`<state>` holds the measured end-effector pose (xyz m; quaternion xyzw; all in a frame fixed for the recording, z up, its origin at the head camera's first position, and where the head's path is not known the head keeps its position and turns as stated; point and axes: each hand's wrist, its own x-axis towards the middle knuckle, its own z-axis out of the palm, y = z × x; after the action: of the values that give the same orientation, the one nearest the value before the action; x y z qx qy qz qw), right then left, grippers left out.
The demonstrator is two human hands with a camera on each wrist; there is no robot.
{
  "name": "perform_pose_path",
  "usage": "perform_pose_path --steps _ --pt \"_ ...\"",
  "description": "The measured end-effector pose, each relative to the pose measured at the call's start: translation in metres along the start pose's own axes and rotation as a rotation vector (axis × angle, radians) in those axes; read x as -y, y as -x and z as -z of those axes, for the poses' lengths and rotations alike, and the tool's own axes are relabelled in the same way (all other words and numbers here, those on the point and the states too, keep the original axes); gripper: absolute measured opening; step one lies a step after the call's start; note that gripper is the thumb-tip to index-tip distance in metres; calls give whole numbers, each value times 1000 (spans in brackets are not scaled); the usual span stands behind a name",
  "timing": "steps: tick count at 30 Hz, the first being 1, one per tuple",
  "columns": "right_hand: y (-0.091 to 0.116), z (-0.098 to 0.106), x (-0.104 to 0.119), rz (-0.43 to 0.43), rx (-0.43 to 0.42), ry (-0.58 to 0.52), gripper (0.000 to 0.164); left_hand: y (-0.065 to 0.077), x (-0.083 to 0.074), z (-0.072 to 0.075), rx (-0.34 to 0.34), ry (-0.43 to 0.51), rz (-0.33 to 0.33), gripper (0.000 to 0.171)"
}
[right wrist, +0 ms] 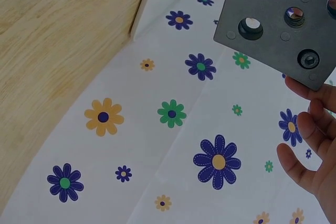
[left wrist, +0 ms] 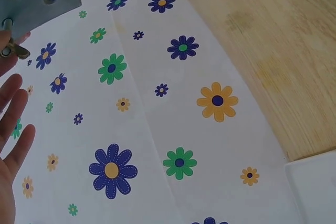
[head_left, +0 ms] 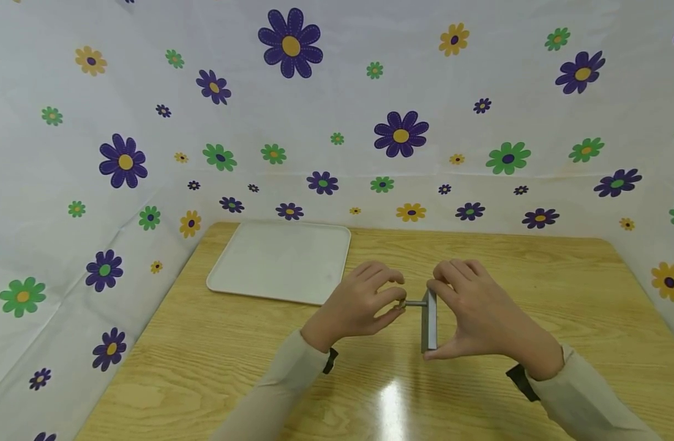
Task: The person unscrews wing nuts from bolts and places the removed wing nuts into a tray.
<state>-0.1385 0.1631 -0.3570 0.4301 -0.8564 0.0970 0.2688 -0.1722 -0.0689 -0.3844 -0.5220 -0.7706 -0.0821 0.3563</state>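
Observation:
My right hand (head_left: 480, 312) grips a grey plate (head_left: 429, 327) by its edges, holding it upright above the table. The plate has several round holes, seen in the right wrist view, where a socket bolt head (right wrist: 310, 59) sits in the corner hole. From the plate's left face the bolt's shank (head_left: 416, 303) sticks out toward my left hand (head_left: 364, 300). Thumb and finger of that hand pinch a brass-coloured wing nut (left wrist: 20, 51) at the shank's end. The left hand's other fingers are loosely bent and touch nothing in the left wrist view.
A white tray (head_left: 281, 260) lies at the back left of the wooden table (head_left: 204, 355). Behind and beside the table hangs a white flower-patterned cloth (head_left: 337, 79). Dark straps show at both wrists.

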Motion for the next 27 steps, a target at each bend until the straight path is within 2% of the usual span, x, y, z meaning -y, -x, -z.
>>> perform_pose_path --steps 15,23,27 --pt "0 0 0 9 -6 7 87 0 -2 3 82 -10 45 11" --pt "0 -1 0 6 4 11 88 -3 -5 5 70 -151 14 13" --pt "0 -1 0 1 7 8 88 -3 -6 6 53 -183 -4 13"
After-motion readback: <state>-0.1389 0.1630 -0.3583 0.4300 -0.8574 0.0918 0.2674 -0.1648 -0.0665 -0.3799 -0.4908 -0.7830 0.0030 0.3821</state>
